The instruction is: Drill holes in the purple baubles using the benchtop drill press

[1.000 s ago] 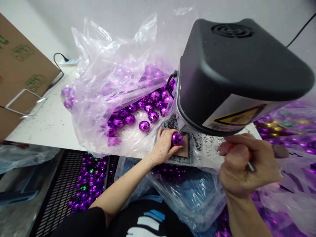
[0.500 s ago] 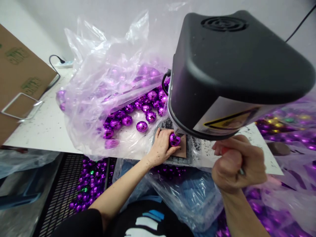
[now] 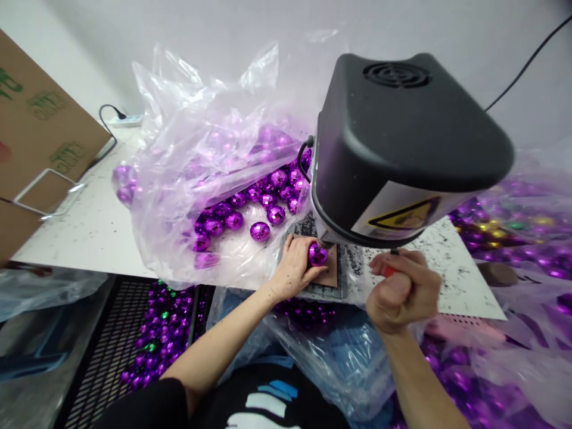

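Beneath the black machine head, my left hand grips a purple faceted ball between thumb and fingers, over a brown board on a grey base. The ball touches the tip of the machine's metal spindle. To the right, my right hand is closed round a handle with a red part showing between the fingers. Several more purple balls lie left of my left hand, at the mouth of a clear plastic bag.
A cardboard box with a wire handle stands at the far left of the white table. Below the table is a black mesh crate by small purple balls. Plastic bags of purple balls fill the right side.
The machine head looks smaller and has shifted left and down in the view. My closed right hand has moved left, closer to my left hand. My left hand keeps its hold on the ball.
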`<state>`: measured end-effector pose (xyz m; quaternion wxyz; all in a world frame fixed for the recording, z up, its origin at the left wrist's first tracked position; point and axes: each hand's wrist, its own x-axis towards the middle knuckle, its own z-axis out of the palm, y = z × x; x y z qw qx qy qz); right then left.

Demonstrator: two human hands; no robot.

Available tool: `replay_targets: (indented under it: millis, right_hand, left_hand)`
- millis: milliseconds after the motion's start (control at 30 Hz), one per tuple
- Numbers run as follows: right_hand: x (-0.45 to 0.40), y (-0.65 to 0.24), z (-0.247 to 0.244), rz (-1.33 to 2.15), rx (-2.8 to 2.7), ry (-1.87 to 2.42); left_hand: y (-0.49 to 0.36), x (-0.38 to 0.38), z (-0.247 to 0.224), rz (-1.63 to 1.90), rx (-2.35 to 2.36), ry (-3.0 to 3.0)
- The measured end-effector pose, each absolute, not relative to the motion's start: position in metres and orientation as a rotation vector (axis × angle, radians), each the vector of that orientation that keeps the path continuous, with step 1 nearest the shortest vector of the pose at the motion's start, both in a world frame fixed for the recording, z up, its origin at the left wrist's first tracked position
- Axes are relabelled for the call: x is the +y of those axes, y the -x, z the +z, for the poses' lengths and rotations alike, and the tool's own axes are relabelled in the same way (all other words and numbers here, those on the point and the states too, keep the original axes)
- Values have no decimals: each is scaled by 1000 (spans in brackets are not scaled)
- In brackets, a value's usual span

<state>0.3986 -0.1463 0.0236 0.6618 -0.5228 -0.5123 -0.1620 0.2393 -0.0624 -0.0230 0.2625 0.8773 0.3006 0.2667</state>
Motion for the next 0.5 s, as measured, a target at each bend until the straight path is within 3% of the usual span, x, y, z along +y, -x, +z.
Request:
replay_targets:
  millis: [133, 367, 500]
  right_hand:
    - [-149, -395, 32, -378, -1156, 1215]
    - [-137, -400, 138, -113, -1032, 1502]
    - [-107, -417, 166, 19, -1018, 1448]
  left_hand:
    - [-239, -62, -23, 708, 817, -2360]
    - [-243, -61, -28, 757, 807, -2320]
    - [-227, -73, -23, 883, 833, -2191]
